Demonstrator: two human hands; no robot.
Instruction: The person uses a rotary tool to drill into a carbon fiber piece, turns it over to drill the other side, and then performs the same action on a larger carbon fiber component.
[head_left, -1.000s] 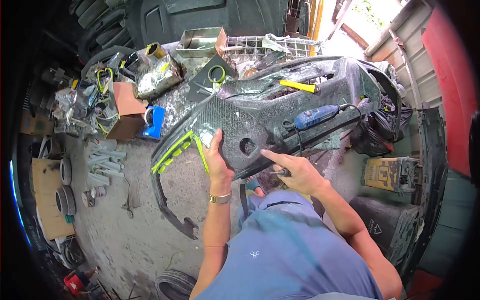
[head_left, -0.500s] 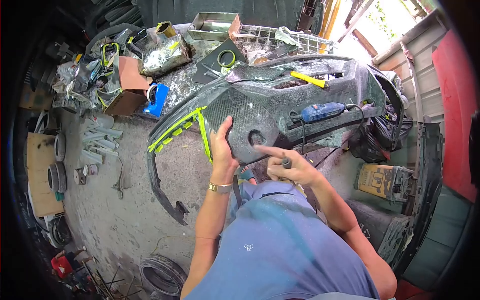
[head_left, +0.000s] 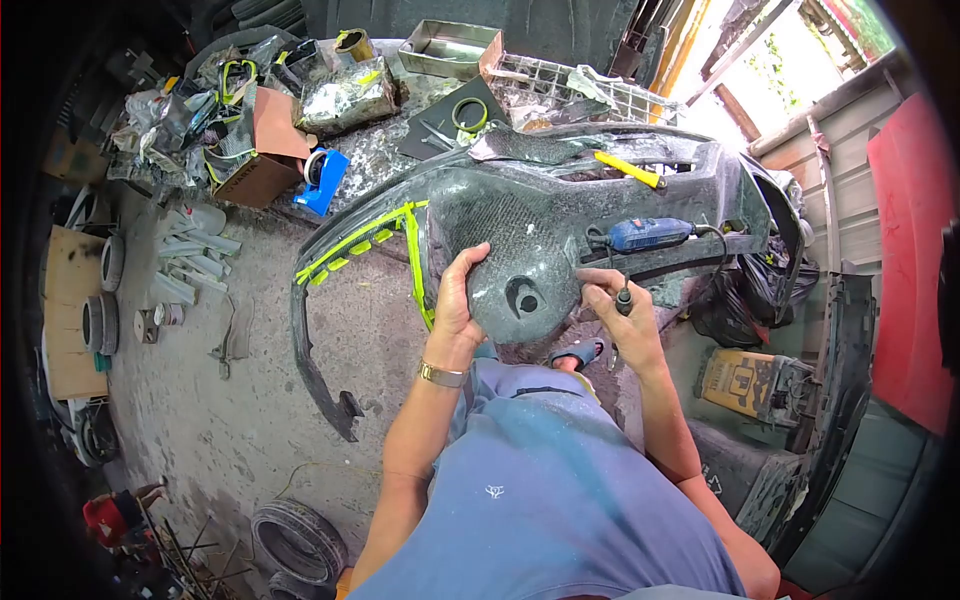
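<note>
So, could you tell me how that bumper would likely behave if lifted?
The bumper is a long, thin shell, so probably light but flexing at its ends. The blue tool lying on it would likely slide off, tugging the handpiece in the right hand.

Rotary tool (head_left: 650,235) on bumper (head_left: 520,215); tape dispenser (head_left: 322,180) left of bumper; metal tray (head_left: 450,48) behind; tyre (head_left: 297,542) on floor (head_left: 215,420).

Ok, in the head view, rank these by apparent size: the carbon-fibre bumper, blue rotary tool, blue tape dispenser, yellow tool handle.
1. carbon-fibre bumper
2. blue tape dispenser and blue rotary tool, too close to split
3. yellow tool handle
</note>
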